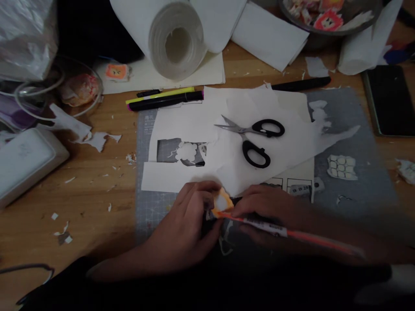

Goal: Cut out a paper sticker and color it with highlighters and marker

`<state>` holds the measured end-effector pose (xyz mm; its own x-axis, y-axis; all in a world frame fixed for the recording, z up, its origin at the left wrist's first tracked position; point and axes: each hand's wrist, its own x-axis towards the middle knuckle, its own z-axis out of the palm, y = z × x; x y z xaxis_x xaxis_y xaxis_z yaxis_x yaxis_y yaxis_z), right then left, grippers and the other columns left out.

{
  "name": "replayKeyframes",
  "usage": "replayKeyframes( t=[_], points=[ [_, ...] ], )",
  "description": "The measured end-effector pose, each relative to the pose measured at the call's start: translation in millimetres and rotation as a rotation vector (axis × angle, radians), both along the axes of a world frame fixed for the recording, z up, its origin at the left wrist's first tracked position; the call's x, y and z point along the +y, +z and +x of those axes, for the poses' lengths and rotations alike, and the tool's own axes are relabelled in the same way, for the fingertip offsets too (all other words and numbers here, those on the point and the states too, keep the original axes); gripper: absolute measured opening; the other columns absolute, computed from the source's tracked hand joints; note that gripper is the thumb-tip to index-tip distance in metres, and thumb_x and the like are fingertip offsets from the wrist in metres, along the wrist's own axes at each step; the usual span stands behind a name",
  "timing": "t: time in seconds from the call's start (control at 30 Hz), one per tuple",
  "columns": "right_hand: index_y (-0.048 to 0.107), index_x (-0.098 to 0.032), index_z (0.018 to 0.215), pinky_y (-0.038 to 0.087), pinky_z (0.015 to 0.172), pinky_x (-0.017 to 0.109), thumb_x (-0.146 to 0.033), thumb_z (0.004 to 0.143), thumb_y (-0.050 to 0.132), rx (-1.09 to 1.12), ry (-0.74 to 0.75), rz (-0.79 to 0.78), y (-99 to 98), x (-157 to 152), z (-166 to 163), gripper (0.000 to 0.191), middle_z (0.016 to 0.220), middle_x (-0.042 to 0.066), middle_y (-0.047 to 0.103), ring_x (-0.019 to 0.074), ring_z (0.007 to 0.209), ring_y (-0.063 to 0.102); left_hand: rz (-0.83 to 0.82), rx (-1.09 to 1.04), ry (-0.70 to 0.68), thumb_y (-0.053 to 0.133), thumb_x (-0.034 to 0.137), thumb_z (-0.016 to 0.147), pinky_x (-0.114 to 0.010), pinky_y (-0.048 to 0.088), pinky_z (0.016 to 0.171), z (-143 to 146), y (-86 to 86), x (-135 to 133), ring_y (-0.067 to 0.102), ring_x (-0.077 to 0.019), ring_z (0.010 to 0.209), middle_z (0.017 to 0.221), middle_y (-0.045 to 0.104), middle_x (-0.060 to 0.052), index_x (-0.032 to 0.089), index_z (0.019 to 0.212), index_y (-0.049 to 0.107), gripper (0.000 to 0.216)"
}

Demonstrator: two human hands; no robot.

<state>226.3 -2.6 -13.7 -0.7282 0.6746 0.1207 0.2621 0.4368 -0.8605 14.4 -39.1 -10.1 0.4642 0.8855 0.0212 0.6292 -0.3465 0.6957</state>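
Cluttered wooden desk [97, 194] under a grey cutting mat [356, 129]. Left hand [191, 224] low at the mat's near edge, fingertips pinched on one small paper cutout [222, 202]. Right hand [266, 211] just beside, fingers wrapped around one orange marker [285, 233], tip at the cutout. Beyond, one pair of scissors [256, 138] lying open on white paper [194, 125]; farther back, two markers [165, 103] and one paper roll [177, 41].

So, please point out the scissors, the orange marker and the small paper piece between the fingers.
scissors [243, 131]: head view, on the pivot where the blades meet.
orange marker [269, 227]: head view, on the white label of its barrel.
small paper piece [222, 201]: head view, on its pale middle.
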Motion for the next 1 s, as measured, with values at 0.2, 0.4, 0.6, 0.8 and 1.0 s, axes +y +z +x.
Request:
replayKeyframes(
  t=[0.2, 0.4, 0.6, 0.8, 1.0],
  points=[
    [0.056, -0.018, 0.079, 0.047, 0.064, 0.025, -0.012, 0.074, 0.057, -0.068, -0.056, -0.041, 5.3, 0.7, 2.0, 0.007, 0.076, 0.001, 0.064, 0.0116, 0.070, 0.059, 0.013, -0.015, 0.008, 0.056, 0.014, 0.080, -0.041, 0.050, 0.084, 0.5, 0.7, 0.9, 0.051, -0.0235, 0.106, 0.112, 0.054, -0.012, 0.019, 0.093, 0.040, 0.022],
    [0.058, -0.018, 0.084, 0.049, 0.067, 0.026, -0.016, 0.073, 0.061, -0.031, 0.011, -0.019, 2.6, 0.6, 0.6, 0.011, 0.077, 0.001, 0.067, 0.0132, 0.074, 0.061, 0.020, -0.008, 0.005, 0.056, 0.014, 0.079, -0.042, 0.049, 0.084, 0.0, -0.7, 0.3, 0.051, -0.0244, 0.107, 0.112, 0.054, -0.013, 0.019, 0.092, 0.040, 0.021],
    [0.055, -0.017, 0.076, 0.048, 0.064, 0.026, -0.011, 0.071, 0.059, -0.037, -0.068, -0.052, 4.9, -0.3, 2.1, 0.009, 0.074, 0.002, 0.063, 0.0131, 0.070, 0.059, 0.007, -0.005, 0.007, 0.055, 0.016, 0.081, -0.041, 0.049, 0.085, 0.0, -0.6, -0.1, 0.050, -0.0237, 0.109, 0.114, 0.052, -0.013, 0.019, 0.094, 0.038, 0.022],
    [0.057, -0.019, 0.080, 0.048, 0.067, 0.025, -0.013, 0.071, 0.061, -0.019, -0.016, -0.039, 3.7, 0.5, 0.2, 0.011, 0.075, 0.001, 0.066, 0.0135, 0.075, 0.060, 0.010, 0.007, 0.002, 0.055, 0.016, 0.081, -0.040, 0.048, 0.085, 1.2, -0.8, 0.8, 0.049, -0.0230, 0.109, 0.114, 0.052, -0.012, 0.019, 0.093, 0.038, 0.021],
    [0.054, -0.019, 0.076, 0.047, 0.064, 0.025, -0.011, 0.071, 0.058, -0.035, -0.048, -0.094, 6.2, 2.0, 2.0, 0.010, 0.072, 0.001, 0.062, 0.0126, 0.069, 0.058, 0.000, -0.003, 0.003, 0.055, 0.015, 0.081, -0.041, 0.048, 0.086, -0.2, -1.2, 0.2, 0.048, -0.0229, 0.109, 0.114, 0.051, -0.012, 0.019, 0.095, 0.038, 0.022]
  ],
)
